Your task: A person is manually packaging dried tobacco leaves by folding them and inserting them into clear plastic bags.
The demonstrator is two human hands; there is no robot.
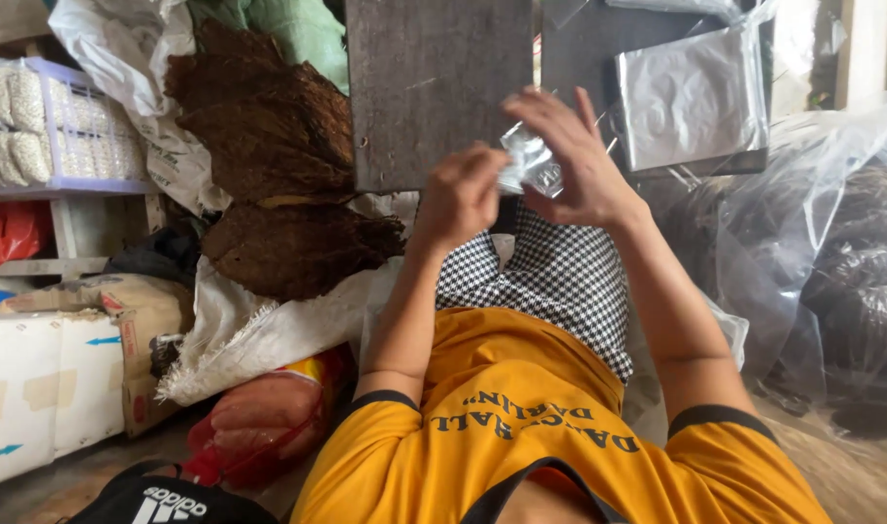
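Small clear crinkled plastic pouch (531,160) held up between both hands, above the lap and just in front of the near edge of the dark grey flat board worktop (434,87). Left hand (460,194) closed in a narrow pinch on the pouch's left edge, knuckles curled. Right hand (579,160) wrapped behind and around the pouch, fingers spread, thumb side pressing the film. Contents of the pouch too small and glary to tell.

Judged risks from here:
- Slippery film sliding out of the narrow left pinch, dropping onto the black-and-white checked fabric (560,277) on the lap or down past it.
- Thin plastic tearing if pulled apart unevenly by the two grips.
- Anything inside spilling, since held over the lap and not over the board.
- Elbow or forearm brushing the pile of dried brown leaves (269,155) close on the left, crumbling brittle edges.
- Stack of shiny silver foil bags (691,97) near the right hand, easily knocked askew by a wide sweep.
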